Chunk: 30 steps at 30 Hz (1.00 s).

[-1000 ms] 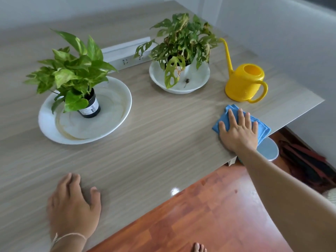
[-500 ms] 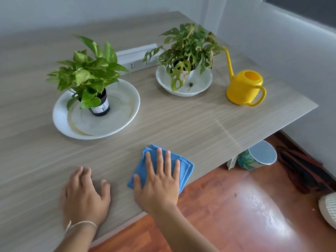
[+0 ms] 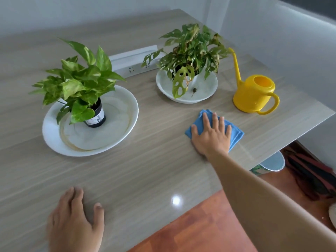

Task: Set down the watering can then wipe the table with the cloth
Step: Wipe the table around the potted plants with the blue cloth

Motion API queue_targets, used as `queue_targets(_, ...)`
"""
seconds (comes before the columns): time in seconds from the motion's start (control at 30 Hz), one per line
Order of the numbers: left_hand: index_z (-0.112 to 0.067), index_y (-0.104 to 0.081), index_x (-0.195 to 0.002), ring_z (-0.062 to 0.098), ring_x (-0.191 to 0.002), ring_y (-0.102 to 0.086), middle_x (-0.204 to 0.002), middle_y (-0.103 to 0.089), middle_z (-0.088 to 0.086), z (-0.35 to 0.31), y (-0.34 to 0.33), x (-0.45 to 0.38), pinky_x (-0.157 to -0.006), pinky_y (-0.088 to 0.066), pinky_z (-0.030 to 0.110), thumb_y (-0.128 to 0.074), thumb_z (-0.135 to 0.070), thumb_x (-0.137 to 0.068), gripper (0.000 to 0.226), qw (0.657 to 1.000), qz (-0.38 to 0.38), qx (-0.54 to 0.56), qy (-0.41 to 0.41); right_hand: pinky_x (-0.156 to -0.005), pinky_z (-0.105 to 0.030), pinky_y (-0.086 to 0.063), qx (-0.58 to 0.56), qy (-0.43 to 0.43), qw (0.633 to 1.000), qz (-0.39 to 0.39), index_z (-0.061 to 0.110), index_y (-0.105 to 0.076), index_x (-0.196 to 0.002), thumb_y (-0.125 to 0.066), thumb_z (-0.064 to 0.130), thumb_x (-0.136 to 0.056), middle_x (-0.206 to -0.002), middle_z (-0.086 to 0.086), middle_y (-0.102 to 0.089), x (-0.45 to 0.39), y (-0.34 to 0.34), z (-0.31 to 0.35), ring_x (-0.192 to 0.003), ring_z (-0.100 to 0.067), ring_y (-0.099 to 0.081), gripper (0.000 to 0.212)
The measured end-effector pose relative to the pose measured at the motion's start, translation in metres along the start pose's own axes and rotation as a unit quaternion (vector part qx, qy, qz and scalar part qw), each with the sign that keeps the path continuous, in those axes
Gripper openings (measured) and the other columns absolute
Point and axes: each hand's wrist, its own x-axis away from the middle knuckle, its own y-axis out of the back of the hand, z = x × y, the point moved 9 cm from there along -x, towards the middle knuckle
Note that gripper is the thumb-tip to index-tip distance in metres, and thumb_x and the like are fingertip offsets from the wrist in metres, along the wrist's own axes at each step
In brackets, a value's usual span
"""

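Head view, the only one I have. My right hand (image 3: 211,137) lies flat on the blue cloth (image 3: 234,132), fingers (image 3: 206,120) spread apart and pressing it onto the table (image 3: 154,171); nothing is gripped. The hand covers most of the cloth, so I see only its far-left corner and its right edge, where folded layers show. The cloth sits toward the table's right side, near its front edge.

The yellow watering can (image 3: 254,95) stands upright on the table beyond the cloth and to its right, apart from it. Handle faces right, and the spout rises to the left, its tip lost in leaves.

My left hand (image 3: 74,220) rests palm-down on the table near the bottom of the frame, fingers loosely apart, blurred, wrist cut off by the edge.

Left of centre, a leafy plant (image 3: 78,82) in a dark pot (image 3: 96,117) stands on a large white plate (image 3: 54,139); I cannot read the pot's label. A second plant (image 3: 192,50) with holed leaves hides its own pot and stands in a smaller white dish (image 3: 207,90).

A white power strip (image 3: 131,60) lies behind, partly screened by leaves. Under the table's right corner, a bin (image 3: 271,163) is mostly hidden.
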Motion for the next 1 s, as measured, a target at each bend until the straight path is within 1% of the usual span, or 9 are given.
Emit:
queue_targets(0.2, 0.004, -0.063, -0.122, 0.048, -0.109, -0.062, -0.134, -0.058, 0.026, -0.002, 0.001, -0.002, -0.093, -0.043, 0.059, -0.047, -0.047, -0.076, 0.071, 1.0, -0.011, 0.008, -0.009, -0.125, -0.051, 0.0, 0.014, 0.0, 1.0, -0.017, 0.033, -0.013, -0.163, -0.012, 0.071, -0.093, -0.172, 0.0, -0.009, -0.067, 0.015, -0.012, -0.157, -0.025, -0.001, 0.079)
queue_targets(0.33, 0.004, -0.064, -0.122, 0.046, -0.111, -0.062, -0.134, -0.058, 0.025, -0.001, 0.001, -0.002, -0.09, -0.045, 0.059, -0.047, -0.047, -0.08, 0.068, 1.0, -0.014, -0.007, -0.016, -0.125, -0.052, 0.0, 0.015, 0.002, 1.0, -0.013, 0.033, -0.011, -0.163, -0.012, 0.072, -0.092, -0.172, -0.002, -0.01, -0.086, 0.017, -0.014, -0.157, -0.027, -0.003, 0.08)
queue_targets(0.4, 0.003, -0.063, -0.124, 0.046, -0.116, -0.06, -0.137, -0.056, 0.025, 0.002, 0.003, 0.0, -0.093, -0.045, 0.059, -0.045, -0.047, -0.083, 0.068, 1.0, -0.007, -0.014, -0.009, -0.125, -0.052, 0.0, 0.018, 0.01, 1.0, -0.004, 0.032, -0.009, -0.163, -0.011, 0.071, -0.093, -0.172, -0.002, -0.008, -0.084, 0.017, -0.012, -0.157, -0.027, -0.001, 0.08)
queue_targets(0.5, 0.005, -0.057, -0.13, 0.043, -0.13, -0.049, -0.142, -0.051, 0.026, 0.003, 0.003, 0.002, -0.103, -0.04, 0.061, -0.042, -0.047, -0.084, 0.071, 0.999, 0.047, -0.018, 0.0, -0.124, -0.053, -0.001, 0.03, 0.028, 0.999, -0.007, 0.032, -0.008, -0.163, -0.009, 0.071, -0.093, -0.172, -0.003, -0.009, -0.071, 0.014, -0.011, -0.157, -0.027, -0.001, 0.08)
queue_targets(0.6, 0.003, -0.054, -0.134, 0.04, -0.138, -0.042, -0.144, -0.049, 0.023, 0.004, 0.0, 0.002, -0.109, -0.036, 0.06, -0.038, -0.047, -0.087, 0.07, 0.994, 0.095, -0.042, 0.015, -0.124, -0.052, -0.004, 0.036, 0.049, 0.998, 0.001, 0.032, -0.01, -0.163, -0.009, 0.072, -0.092, -0.172, -0.003, -0.01, -0.042, 0.008, -0.008, -0.157, -0.025, -0.001, 0.081)
queue_targets(0.7, 0.001, -0.051, -0.138, 0.036, -0.14, -0.04, -0.147, -0.047, 0.02, 0.001, -0.001, 0.004, -0.112, -0.035, 0.057, -0.036, -0.047, -0.089, 0.07, 0.993, 0.106, -0.057, 0.018, -0.124, -0.051, -0.002, 0.037, 0.076, 0.996, 0.01, 0.033, -0.01, -0.163, -0.009, 0.074, -0.092, -0.173, -0.001, -0.005, 0.006, 0.001, -0.006, -0.158, -0.024, 0.001, 0.082)
queue_targets(0.83, 0.002, -0.048, -0.14, 0.036, -0.141, -0.039, -0.15, -0.044, 0.019, -0.003, -0.002, 0.006, -0.114, -0.034, 0.054, -0.035, -0.044, -0.091, 0.069, 0.993, 0.105, -0.048, 0.02, -0.124, -0.051, -0.001, 0.038, 0.113, 0.993, 0.008, 0.032, -0.012, -0.163, -0.012, 0.072, -0.093, -0.173, -0.002, -0.006, 0.087, -0.01, 0.008, -0.158, -0.025, 0.0, 0.08)
queue_targets(0.9, 0.004, -0.048, -0.14, 0.037, -0.141, -0.039, -0.15, -0.044, 0.021, -0.003, -0.002, 0.008, -0.114, -0.032, 0.053, -0.036, -0.043, -0.092, 0.068, 0.993, 0.105, -0.045, 0.018, -0.124, -0.051, -0.002, 0.039, 0.143, 0.989, 0.012, 0.032, -0.016, -0.163, -0.013, 0.07, -0.095, -0.172, -0.003, -0.01, 0.129, -0.02, 0.026, -0.158, -0.027, -0.002, 0.078)
queue_targets(1.0, 0.004, -0.049, -0.139, 0.037, -0.14, -0.04, -0.15, -0.045, 0.021, -0.003, -0.001, 0.008, -0.115, -0.031, 0.051, -0.037, -0.042, -0.092, 0.067, 0.994, 0.1, -0.036, 0.017, -0.123, -0.055, -0.008, 0.032, 0.196, 0.98, 0.007, 0.028, -0.027, -0.161, -0.02, 0.066, -0.096, -0.17, -0.006, -0.02, 0.19, -0.034, 0.058, -0.157, -0.03, -0.012, 0.076)
